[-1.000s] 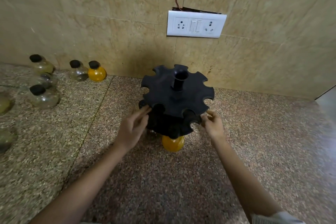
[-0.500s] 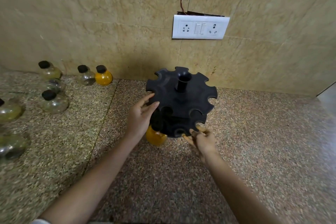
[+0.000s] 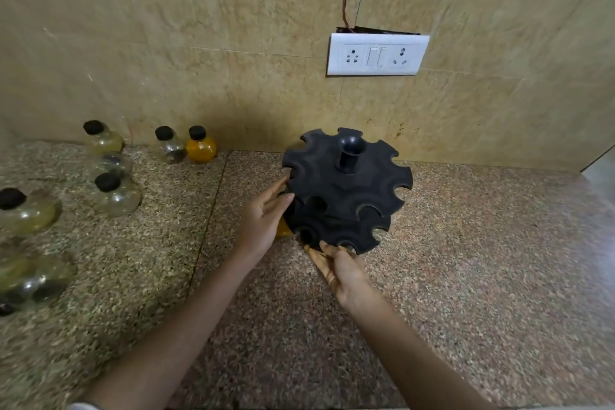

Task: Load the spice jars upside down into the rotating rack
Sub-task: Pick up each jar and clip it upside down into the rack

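The black rotating rack stands on the granite counter near the wall, with two notched tiers and a centre post. One orange jar hangs in the lower tier at the left, mostly hidden behind my left hand. That hand grips the rack's left edge. My right hand pinches the front rim of the lower tier. Loose jars with black caps stand upright at the left: an orange jar, a clear jar beside it, and several more clear or yellowish jars nearer the left edge.
The tiled wall rises directly behind the rack, with a white socket plate and a wire above it. Speckled counter stretches to the right and front of the rack. A counter seam runs between the jars and the rack.
The rack has turned, carrying the hung orange jar from the front round to the left. My right hand moved from the rack's right side to its front rim; my left hand stayed on the left edge.
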